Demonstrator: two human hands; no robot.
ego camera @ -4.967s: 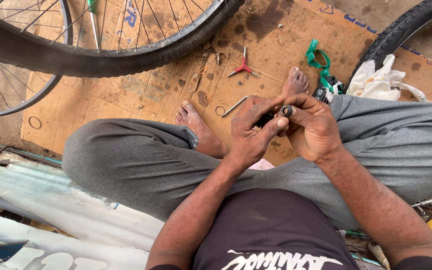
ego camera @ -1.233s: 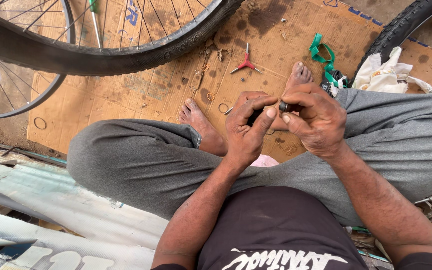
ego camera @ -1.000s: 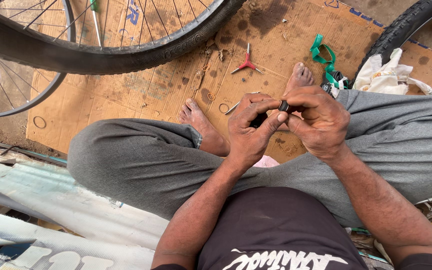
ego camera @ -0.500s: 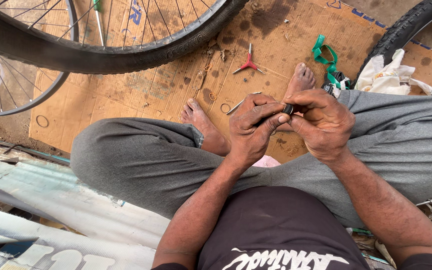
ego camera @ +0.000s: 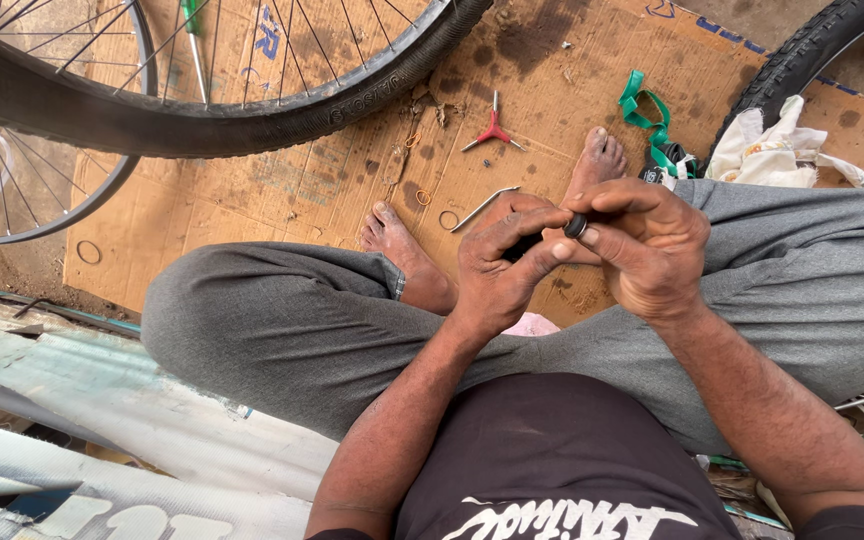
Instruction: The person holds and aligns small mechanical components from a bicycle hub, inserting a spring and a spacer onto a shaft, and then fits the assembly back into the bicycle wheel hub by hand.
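Head view: a person sits cross-legged on cardboard (ego camera: pixel 282 190), left hand (ego camera: pixel 500 265) and right hand (ego camera: pixel 647 245) closed together, pinching a small dark ring-shaped part (ego camera: pixel 575 226) between their fingertips above the knees. A bicycle wheel (ego camera: pixel 252 90) and a red three-armed tool (ego camera: pixel 492 130) lie ahead.

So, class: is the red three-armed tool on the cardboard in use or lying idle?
Idle. The red three-armed tool lies flat on the cardboard, apart from both hands, which pinch a small dark part together.

Soft, even daylight is falling from above, casting only faint shadows under the hands; focus is holding sharp throughout, and straight lines are bending slightly near the edges.
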